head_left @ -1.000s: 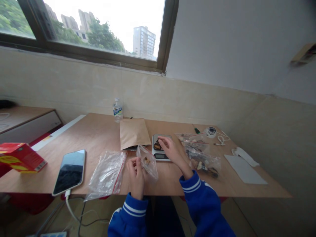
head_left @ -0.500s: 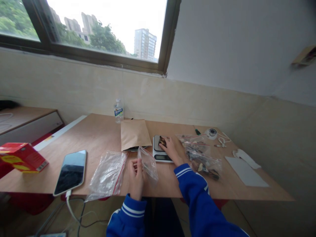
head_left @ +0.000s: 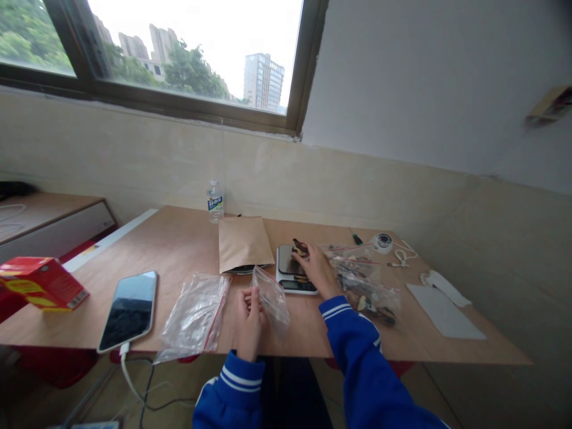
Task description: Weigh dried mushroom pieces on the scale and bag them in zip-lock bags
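Observation:
My left hand is closed on the edge of a clear zip bag, which stands up beside the fingers. My right hand pinches dark brown and tan dried pieces, possibly dried mushroom, just above the metal pan of a small digital scale. Something dark and tan also shows below the right hand by the scale's display; I cannot tell whether it is a piece or a reflection. Behind the left hand lies a brown paper pouch, its mouth slightly open towards me.
Filled zip bags lie right of the scale. Flat plastic bags and a phone on a cable lie left, near a red box. A bottle stands at the wall; a tape roll and white card are right.
My right hand has gathered the dried pieces and raised them off the scale pan, shifting slightly right. My left hand and its bag have moved a little right.

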